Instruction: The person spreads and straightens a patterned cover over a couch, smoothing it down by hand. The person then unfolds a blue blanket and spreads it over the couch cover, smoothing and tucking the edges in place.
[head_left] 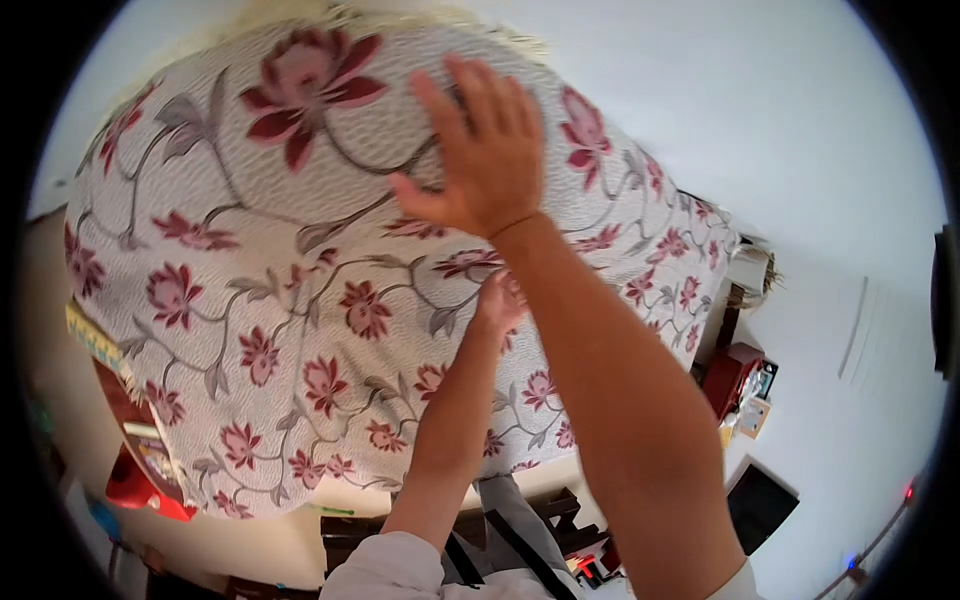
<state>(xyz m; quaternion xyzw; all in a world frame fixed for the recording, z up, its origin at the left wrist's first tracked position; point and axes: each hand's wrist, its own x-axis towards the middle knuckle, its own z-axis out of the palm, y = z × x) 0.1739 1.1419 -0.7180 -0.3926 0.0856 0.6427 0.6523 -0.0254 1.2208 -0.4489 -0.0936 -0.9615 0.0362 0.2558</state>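
Note:
A large off-white cover [270,225] with dark red flowers and grey stems spreads in front of me. Its far edge has a cream fringe. My right hand [485,150] is over the upper part of the cover, fingers spread, holding nothing; whether the palm presses on the cloth I cannot tell. Lower down, my left hand [503,302] is close to the cover beside my right forearm. Its fingers look curled in and are partly hidden by that forearm, so what they hold, if anything, does not show.
A white wall [820,180] rises behind and to the right. At the left stand a red container [145,490] and a shelf with small items. A dark red box [732,378] and a black screen [762,505] are at the right. Dark wooden furniture [350,540] lies near my legs.

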